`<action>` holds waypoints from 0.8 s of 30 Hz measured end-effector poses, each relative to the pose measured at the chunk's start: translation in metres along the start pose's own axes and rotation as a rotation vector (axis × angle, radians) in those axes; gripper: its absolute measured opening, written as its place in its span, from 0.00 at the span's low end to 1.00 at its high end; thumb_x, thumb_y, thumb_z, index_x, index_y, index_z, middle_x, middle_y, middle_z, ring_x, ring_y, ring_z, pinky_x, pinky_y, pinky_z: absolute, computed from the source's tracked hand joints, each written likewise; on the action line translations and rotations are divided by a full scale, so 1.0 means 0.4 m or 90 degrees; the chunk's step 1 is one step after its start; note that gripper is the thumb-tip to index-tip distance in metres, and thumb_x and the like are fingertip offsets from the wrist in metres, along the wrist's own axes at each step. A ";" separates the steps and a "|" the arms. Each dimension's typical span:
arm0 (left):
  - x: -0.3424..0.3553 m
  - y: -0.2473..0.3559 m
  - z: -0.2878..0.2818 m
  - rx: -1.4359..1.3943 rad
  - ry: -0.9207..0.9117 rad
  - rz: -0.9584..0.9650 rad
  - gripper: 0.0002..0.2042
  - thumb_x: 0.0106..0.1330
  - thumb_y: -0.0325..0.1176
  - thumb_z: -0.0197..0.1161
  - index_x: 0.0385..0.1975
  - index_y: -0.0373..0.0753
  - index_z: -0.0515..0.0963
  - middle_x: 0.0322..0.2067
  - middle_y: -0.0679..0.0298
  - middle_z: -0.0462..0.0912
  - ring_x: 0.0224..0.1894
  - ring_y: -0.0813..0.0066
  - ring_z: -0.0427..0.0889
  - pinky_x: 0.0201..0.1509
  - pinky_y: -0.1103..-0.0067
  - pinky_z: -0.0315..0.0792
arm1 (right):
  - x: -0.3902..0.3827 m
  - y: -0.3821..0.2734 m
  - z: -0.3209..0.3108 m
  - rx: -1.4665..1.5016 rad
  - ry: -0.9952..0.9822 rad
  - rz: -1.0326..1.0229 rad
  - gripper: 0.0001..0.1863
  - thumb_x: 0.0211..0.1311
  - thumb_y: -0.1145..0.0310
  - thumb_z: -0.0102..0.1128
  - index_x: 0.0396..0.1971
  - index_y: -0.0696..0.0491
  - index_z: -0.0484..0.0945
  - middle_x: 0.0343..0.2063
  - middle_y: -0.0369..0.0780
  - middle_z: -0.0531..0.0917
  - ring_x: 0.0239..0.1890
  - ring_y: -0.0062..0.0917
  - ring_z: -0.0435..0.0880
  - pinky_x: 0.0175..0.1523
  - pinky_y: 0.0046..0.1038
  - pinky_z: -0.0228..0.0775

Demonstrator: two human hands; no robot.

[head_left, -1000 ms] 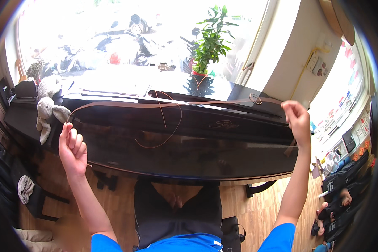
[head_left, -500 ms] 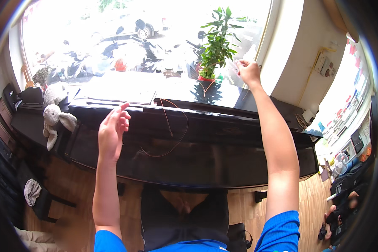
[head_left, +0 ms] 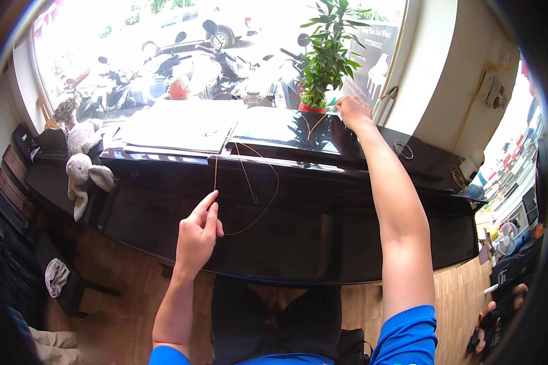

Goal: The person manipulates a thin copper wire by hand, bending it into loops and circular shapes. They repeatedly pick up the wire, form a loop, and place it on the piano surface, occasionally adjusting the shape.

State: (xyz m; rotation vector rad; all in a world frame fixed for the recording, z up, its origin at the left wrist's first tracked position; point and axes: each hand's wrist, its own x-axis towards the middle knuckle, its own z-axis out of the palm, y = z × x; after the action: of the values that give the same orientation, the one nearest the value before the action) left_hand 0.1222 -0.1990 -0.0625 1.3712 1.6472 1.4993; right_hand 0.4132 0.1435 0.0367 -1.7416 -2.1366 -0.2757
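Over the glossy black piano-like cabinet (head_left: 323, 243), my left hand (head_left: 196, 238) is closed, thumb and fingertips pinching a thin copper-coloured wire (head_left: 216, 167). From there the wire rises toward the white sheets, while a loose loop hangs just right of the hand. My right hand (head_left: 354, 113) reaches to the far side of the cabinet top, fingers pinched beside the potted plant (head_left: 326, 61). Thin orange strands show by those fingertips, so it appears to grip the wire too, though the exact hold is small and bright.
White sheets (head_left: 170, 128) lie on the cabinet top. A grey plush rabbit (head_left: 80, 170) hangs over its left end. Toward the right end lie a small coil (head_left: 403, 149) and a cable (head_left: 456, 177). A stool (head_left: 73, 292) with a cloth stands at lower left; behind is a bright window.
My left hand has come right and nearer, going from loosely curled fingers to a pinch on the wire. The right hand has dropped slightly beside the plant. The whole view has shifted a little.
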 end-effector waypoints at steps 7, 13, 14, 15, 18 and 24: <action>-0.040 -0.012 0.035 0.166 0.004 0.084 0.15 0.75 0.32 0.54 0.55 0.36 0.79 0.16 0.67 0.77 0.18 0.87 0.71 0.24 0.84 0.67 | 0.007 0.043 0.029 -0.083 0.001 -0.037 0.11 0.65 0.68 0.55 0.42 0.46 0.85 0.45 0.43 0.86 0.51 0.36 0.84 0.58 0.40 0.70; -0.034 -0.048 0.032 0.305 0.028 0.209 0.10 0.69 0.29 0.58 0.43 0.32 0.82 0.33 0.56 0.86 0.33 0.64 0.84 0.43 0.73 0.74 | -0.016 0.026 0.003 -0.085 -0.014 -0.028 0.11 0.66 0.63 0.59 0.44 0.45 0.85 0.44 0.41 0.87 0.52 0.35 0.83 0.61 0.40 0.67; -0.037 -0.044 0.031 0.325 0.023 0.202 0.09 0.68 0.28 0.59 0.41 0.32 0.82 0.35 0.56 0.86 0.35 0.61 0.84 0.46 0.71 0.74 | -0.019 0.021 0.000 -0.072 -0.013 -0.029 0.11 0.65 0.61 0.60 0.44 0.45 0.85 0.44 0.42 0.87 0.52 0.35 0.84 0.61 0.40 0.68; -0.040 -0.045 0.032 0.333 0.026 0.205 0.09 0.67 0.29 0.60 0.41 0.32 0.83 0.35 0.56 0.86 0.36 0.61 0.84 0.47 0.70 0.74 | -0.022 0.018 -0.003 -0.059 -0.013 -0.030 0.12 0.65 0.60 0.61 0.44 0.46 0.85 0.44 0.43 0.87 0.51 0.35 0.84 0.61 0.41 0.69; -0.043 -0.051 0.035 0.348 0.032 0.207 0.09 0.66 0.30 0.63 0.41 0.33 0.83 0.36 0.56 0.86 0.39 0.60 0.83 0.49 0.69 0.73 | -0.019 0.019 -0.014 0.113 -0.068 0.037 0.15 0.61 0.54 0.64 0.43 0.44 0.87 0.42 0.41 0.88 0.49 0.33 0.85 0.59 0.37 0.72; -0.039 -0.047 0.037 0.338 0.052 0.216 0.14 0.64 0.34 0.67 0.44 0.31 0.82 0.43 0.54 0.84 0.46 0.58 0.81 0.52 0.69 0.75 | -0.042 0.029 -0.001 0.227 -0.057 0.041 0.20 0.57 0.49 0.66 0.42 0.48 0.87 0.42 0.45 0.87 0.47 0.36 0.86 0.56 0.34 0.75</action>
State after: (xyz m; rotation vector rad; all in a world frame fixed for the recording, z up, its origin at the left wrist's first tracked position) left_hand 0.1345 -0.2047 -0.0875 1.9755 2.0382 1.3556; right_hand 0.4275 0.1309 0.0296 -1.6335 -2.0322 0.1944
